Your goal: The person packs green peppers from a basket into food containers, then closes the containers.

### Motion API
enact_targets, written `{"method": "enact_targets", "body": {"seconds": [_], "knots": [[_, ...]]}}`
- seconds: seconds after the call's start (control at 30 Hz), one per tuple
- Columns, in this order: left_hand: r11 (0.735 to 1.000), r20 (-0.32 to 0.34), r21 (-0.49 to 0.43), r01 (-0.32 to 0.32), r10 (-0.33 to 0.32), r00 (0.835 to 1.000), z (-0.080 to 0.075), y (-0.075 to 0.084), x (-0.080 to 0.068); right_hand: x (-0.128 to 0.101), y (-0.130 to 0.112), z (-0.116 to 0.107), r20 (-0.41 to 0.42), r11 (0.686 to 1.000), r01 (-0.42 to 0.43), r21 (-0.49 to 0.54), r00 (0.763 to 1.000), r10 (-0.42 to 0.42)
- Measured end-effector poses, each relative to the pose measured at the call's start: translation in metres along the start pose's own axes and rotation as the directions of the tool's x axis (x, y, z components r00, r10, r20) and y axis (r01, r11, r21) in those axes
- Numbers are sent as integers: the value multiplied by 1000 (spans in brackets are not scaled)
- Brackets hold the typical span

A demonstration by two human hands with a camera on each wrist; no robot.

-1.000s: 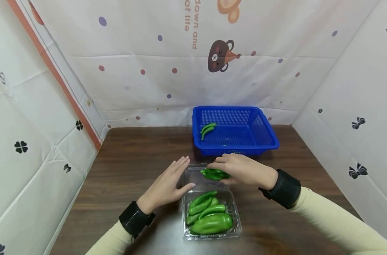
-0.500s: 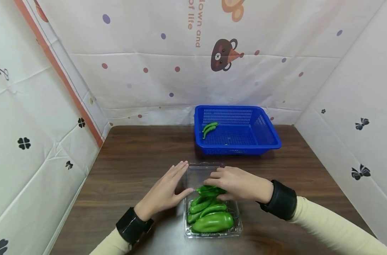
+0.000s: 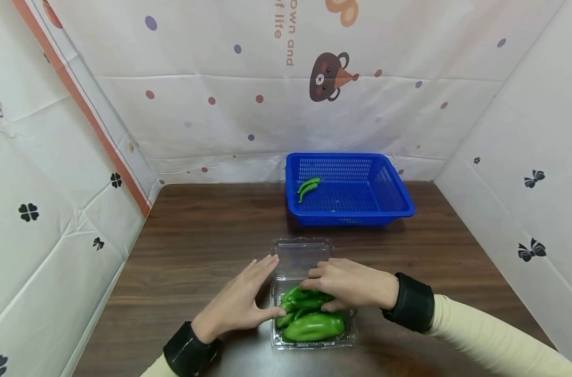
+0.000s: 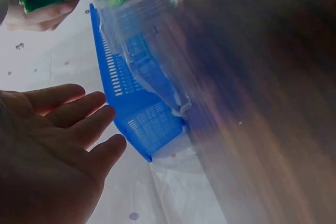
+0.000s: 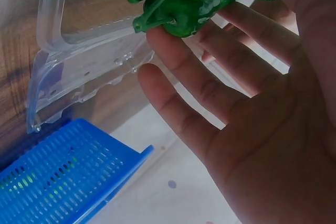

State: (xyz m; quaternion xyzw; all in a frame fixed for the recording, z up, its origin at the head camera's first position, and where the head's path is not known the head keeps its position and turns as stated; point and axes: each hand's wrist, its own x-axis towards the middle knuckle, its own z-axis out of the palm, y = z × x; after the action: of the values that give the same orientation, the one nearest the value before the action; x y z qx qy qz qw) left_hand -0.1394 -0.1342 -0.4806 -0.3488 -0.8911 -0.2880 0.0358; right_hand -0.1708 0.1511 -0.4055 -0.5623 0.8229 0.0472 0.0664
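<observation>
My right hand [image 3: 356, 285] holds several dark green chili peppers [image 3: 309, 302] over the clear plastic clamshell box [image 3: 314, 345]. In the right wrist view, the stems of these green chili peppers [image 5: 181, 14] show at my fingertips. Other green peppers lie in the box, a large green pepper [image 3: 314, 327] at the near side; the held ones partly hide the rest. My left hand [image 3: 241, 301] is beside the box's left edge, fingers straight and thumb pointing toward the peppers. From the left wrist view, nothing is in the left hand [image 4: 58, 140].
The box's lid [image 3: 301, 259] lies folded back, away from the person. Behind it stands a blue plastic basket [image 3: 354, 214] with two thin green peppers [image 3: 308, 187] at its left. Brown wood-look tabletop [image 3: 206, 225] surrounds these, backed by a patterned white sheet [image 3: 210, 125].
My right hand has come nearer the person, carrying the chili peppers from above the open lid to over the box's peppers. My left hand has also shifted slightly nearer the person.
</observation>
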Motion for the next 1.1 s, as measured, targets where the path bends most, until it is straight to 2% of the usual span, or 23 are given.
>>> {"method": "enact_targets", "body": {"seconds": [0.23, 0.43, 0.77, 1.1], "knots": [[999, 43, 33, -26, 24, 999, 8, 3, -8, 2, -4, 6, -12, 999, -9, -40, 1000, 9], [999, 90, 18, -41, 39, 995, 12, 3, -11, 2, -5, 12, -46, 996, 3, -86, 999, -7], [998, 117, 17, -65, 63, 991, 16, 1, -14, -1, -6, 19, -157, 998, 20, -56, 987, -29], [998, 121, 25, -59, 55, 991, 18, 0, -15, -2, -11, 32, -204, 1000, 15, -20, 979, -19]]}}
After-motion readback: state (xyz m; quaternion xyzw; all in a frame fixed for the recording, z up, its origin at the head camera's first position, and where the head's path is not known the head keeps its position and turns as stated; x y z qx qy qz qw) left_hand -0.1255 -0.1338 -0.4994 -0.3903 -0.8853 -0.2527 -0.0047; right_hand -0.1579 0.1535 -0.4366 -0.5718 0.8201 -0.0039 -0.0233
